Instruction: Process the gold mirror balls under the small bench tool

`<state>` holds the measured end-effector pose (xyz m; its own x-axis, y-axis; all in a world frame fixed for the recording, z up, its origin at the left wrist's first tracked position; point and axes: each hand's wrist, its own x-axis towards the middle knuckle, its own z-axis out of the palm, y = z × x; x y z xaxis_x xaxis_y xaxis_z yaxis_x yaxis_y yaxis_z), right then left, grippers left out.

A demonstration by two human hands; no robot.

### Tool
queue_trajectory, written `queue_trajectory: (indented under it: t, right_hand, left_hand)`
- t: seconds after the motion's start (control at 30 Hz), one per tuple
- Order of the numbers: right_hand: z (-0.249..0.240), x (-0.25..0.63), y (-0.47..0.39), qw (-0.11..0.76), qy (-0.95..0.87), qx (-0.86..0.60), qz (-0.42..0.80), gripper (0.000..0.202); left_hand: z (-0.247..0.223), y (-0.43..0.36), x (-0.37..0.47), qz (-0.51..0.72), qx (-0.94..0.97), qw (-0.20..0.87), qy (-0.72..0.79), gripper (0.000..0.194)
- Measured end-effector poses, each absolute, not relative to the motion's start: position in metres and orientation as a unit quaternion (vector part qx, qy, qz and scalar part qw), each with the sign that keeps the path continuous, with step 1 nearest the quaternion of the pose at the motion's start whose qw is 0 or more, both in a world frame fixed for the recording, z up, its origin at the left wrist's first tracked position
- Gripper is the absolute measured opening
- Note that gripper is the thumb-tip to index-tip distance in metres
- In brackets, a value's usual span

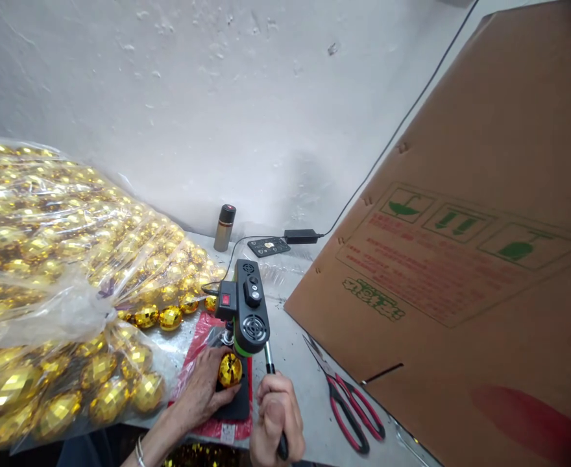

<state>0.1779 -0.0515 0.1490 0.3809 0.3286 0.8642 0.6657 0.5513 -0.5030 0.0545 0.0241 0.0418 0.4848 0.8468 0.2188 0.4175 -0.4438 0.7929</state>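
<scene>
A small black bench machine [252,308] with a red switch stands on a dark base over a red sheet [198,337]. Under its head sits a shiny gold faceted ball [230,370]. My left hand [206,384] wraps its fingers and thumb around the ball's left side, holding it on the base. To the right, my right hand [276,415] is closed around the black handle of the machine's lever [268,357]. The handle's lower end shows below my fist.
Clear plastic bags [71,259] of gold balls fill the left. Red-handled scissors [348,405] lie right of my right hand, beside a large cardboard box [461,272]. Behind the machine are a bottle [224,228], a phone [268,246] and a cabled adapter [301,236].
</scene>
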Motion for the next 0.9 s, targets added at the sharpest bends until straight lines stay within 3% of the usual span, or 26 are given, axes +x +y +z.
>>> queue_trajectory:
  t: [0.9]
  right_hand:
    - [0.140, 0.175, -0.051, 0.696, -0.522, -0.477, -0.125, 0.040]
  left_hand:
    - [0.050, 0.023, 0.056, 0.303, 0.783, 0.358, 0.409, 0.056]
